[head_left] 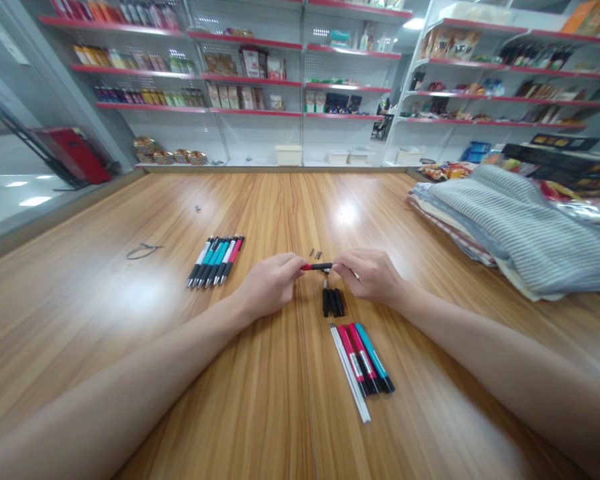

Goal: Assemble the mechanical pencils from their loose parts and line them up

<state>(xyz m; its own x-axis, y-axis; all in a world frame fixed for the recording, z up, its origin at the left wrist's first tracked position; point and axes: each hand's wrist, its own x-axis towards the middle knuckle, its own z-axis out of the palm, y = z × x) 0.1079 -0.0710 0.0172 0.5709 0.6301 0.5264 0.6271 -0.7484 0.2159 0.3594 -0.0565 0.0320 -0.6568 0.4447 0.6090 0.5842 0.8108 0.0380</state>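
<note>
Holding a red-and-black pen (316,267) level above the middle of the wooden worktop (105,313), the left hand (270,287) and right hand (367,277) are both closed in fingertip pinches, one at each end, a grip that appears to keep the pen straight. The pen sits between the hands, touching both. Just beyond it: two tiny metal pen parts (315,254), set apart, perhaps so they stay easy to find. Just below it: three black pen sections (333,302), side by side. Toward the worktop's near edge: a bundle of white, red and teal pen barrels (361,363), apparently grouped by kind. Left of the hands: a neat row of assembled pens (215,260), tips toward the near edge. Near the right edge: a stack of folded striped cloth (515,230).
</note>
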